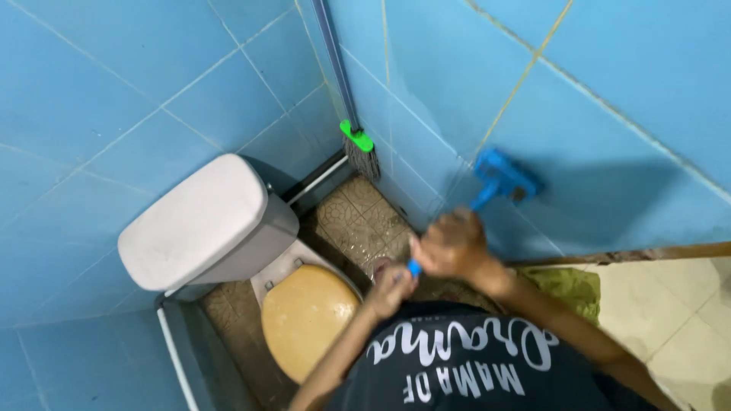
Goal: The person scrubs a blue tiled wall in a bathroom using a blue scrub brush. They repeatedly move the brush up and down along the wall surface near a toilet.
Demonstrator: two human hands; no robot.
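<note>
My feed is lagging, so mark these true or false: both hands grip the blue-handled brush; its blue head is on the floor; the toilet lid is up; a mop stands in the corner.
1. Both the left hand and right hand grip the blue-handled brush: true.
2. Its blue head is on the floor: false, it is against the blue tiled wall.
3. The tan toilet lid is up: false, it is down.
4. A green-collared mop stands in the corner: true.

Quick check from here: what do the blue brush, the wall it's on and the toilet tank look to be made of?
Blue brush: looks like moulded plastic, uniform bright colour on head and handle, both hands gripping the handle; bristles not visible.
Wall: glazed ceramic tile, glossy blue squares with pale grout lines.
Toilet tank: probably glazed porcelain or plastic, smooth off-white lid with rounded edges; the look leaves it open.
</note>
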